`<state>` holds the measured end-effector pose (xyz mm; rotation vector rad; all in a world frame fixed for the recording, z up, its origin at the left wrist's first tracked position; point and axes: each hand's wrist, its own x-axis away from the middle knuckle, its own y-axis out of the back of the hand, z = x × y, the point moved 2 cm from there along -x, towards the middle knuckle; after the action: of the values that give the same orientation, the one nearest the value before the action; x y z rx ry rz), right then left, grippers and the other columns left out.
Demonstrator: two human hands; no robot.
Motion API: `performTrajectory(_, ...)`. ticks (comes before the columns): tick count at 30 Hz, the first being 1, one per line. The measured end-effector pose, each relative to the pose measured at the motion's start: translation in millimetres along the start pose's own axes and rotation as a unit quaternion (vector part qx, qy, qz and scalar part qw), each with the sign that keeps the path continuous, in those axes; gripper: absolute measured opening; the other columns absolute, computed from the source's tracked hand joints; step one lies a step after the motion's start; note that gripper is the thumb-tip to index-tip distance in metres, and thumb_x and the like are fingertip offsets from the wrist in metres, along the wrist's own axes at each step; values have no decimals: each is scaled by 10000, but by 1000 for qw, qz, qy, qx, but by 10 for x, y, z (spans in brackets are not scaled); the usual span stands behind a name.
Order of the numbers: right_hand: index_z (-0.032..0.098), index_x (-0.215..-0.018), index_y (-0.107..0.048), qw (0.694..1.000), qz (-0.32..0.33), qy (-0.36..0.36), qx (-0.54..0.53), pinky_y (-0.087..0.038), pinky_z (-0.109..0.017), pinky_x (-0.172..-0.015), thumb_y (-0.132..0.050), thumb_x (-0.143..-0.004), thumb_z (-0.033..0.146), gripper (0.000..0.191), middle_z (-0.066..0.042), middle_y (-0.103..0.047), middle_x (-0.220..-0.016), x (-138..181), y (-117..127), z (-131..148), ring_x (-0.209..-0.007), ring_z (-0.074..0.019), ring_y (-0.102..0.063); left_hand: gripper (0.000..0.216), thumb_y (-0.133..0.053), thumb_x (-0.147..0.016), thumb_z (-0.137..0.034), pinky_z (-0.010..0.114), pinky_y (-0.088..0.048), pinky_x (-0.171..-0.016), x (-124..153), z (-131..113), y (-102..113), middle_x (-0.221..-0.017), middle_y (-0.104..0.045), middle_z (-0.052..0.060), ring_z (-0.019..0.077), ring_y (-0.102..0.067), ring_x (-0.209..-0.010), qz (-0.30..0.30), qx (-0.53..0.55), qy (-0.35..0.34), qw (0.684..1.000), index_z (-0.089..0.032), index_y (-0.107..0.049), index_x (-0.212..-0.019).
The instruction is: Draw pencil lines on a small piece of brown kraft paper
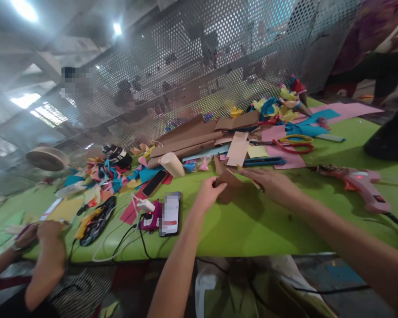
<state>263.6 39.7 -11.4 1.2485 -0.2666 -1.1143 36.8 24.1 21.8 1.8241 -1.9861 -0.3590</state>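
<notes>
A piece of brown paper (231, 185) is pinched by my left hand (210, 193), its thumb and fingers closed on the left edge. My right hand (275, 184) is at the paper's right side, fingers stretched forward and close together. Under those fingers lies a thin, pencil-like stick (259, 188); blur hides its exact kind and whether it is gripped. Just beyond the brown paper lies a pale paper strip (238, 149). To the right, a pink hot glue gun (365, 183) with a lit red light rests on the green table (225, 238).
Left of me are a phone (170, 214), a magenta power adapter (151, 216) with cables, and another person's hands (49, 232). Behind are a paper roll (172, 164), brown sheets (189, 137), red-handled scissors (293, 146), coloured scraps and a perforated metal screen (199, 57).
</notes>
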Motion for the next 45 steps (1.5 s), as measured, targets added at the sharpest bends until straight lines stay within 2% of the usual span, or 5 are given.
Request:
performTrajectory(14,219,-826,-738,904,-105,-171,-379,-527,-341,-663,-710,-792,660,444,-52,-757,-789,-55,149,134,-730,-233,-668,347,-846,-722,-469,322,-488,-832,-176,-104,-156,-851,-739,43,195,-646,-847,32,232,-61,970,-162,-733,-836)
performTrajectory(25,296,-769,-754,930,-294,-43,-216,-583,-396,-820,-653,-833,183,164,-47,-750,-951,-208,411,224,-915,-243,-715,707,-679,-739,-783,289,-505,-660,-177,-54,-183,-1063,-769,120,221,-704,-856,95,396,35,913,-183,-712,-1111)
performTrajectory(32,295,-874,-781,953,-183,-23,-240,-595,-432,-857,-618,-896,275,165,-66,-778,-1034,-484,371,339,-979,-271,-733,469,-924,-614,-356,298,-555,-793,-183,57,-173,-1043,-797,86,209,-729,-895,-2,454,21,891,-170,-751,-1009)
performTrajectory(40,229,-1033,-745,849,-34,-194,-491,-563,-320,-664,-818,-740,465,383,-24,-721,-783,-519,148,306,-725,-197,-669,321,-728,-766,-104,420,-514,-1014,-144,29,-21,-1113,-787,75,253,-707,-1058,16,241,-48,969,-197,-744,-1072)
performTrajectory(45,231,-810,-679,826,-59,-234,-509,-550,-305,-599,-850,-696,455,304,-6,-683,-718,-385,102,261,-641,-175,-630,390,-811,-757,-243,345,-558,-856,-117,5,-55,-1045,-780,80,219,-717,-948,-19,342,-36,939,-184,-692,-1124)
